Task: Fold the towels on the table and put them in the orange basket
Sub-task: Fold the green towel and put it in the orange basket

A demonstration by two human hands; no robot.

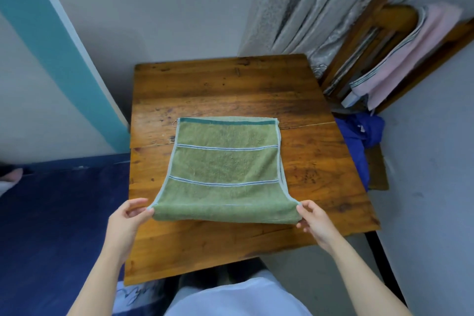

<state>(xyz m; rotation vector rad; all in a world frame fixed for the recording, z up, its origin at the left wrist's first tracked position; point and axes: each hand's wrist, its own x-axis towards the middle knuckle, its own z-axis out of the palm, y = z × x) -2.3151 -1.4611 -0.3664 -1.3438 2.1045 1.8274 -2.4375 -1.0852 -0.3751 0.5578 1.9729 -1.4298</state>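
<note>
one green towel [225,169], striped, doubled over, far hem flat on the wooden table [230,90], near folded edge raised a little off the boards. pinched at the near-left corner between thumb and fingertips of the left hand [128,223]; pinched likewise at the near-right corner by the right hand [315,220], other fingers loosely curled. judged soft, light terry: limp, likely to sag between the two grips, no stiffness to keep a crease unaided, neither slippery nor fragile. best taken at the corners of the fold, both layers together, kept taut while carried toward the far hem; risk of splitting the layers by catching only the top one. judged step: second fold of this towel, basket stage not yet reached. further out: pink towel [410,59] draped over a wooden chair [397,16] at right, blue cloth [359,131] bunched beside the table edge, grey curtain [307,7] behind. orange basket not in view.
</note>
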